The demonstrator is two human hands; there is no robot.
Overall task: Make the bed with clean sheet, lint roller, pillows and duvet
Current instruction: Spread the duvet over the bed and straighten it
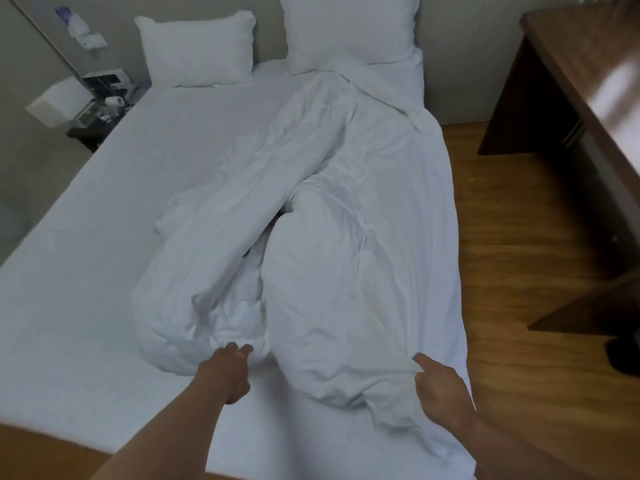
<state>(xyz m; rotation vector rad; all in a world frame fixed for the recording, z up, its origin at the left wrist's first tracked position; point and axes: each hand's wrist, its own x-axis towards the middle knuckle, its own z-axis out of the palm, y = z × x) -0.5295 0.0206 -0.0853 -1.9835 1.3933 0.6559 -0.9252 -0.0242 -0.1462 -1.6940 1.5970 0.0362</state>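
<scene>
Duvet [339,237]: white, crumpled, bunched in long folds down the right half of the bed, far end touching a pillow.
Right hand [440,386]: pinches a fold at the duvet's near right corner, thumb on top, fingers curled beneath.
Left hand [235,368]: fingertips at the duvet's near left bulge; whether they grasp it cannot be told.
Sheet [86,271]: white, smooth, bare on the bed's left half.
Pillow [197,50]: white, at the head, left.
Second pillow [349,29]: white, upright at the head, right.
Nightstand [90,133]: left of the bed, cluttered.
Table [571,81]: dark wood, right of the bed.
Floor [502,271]: wood.
</scene>
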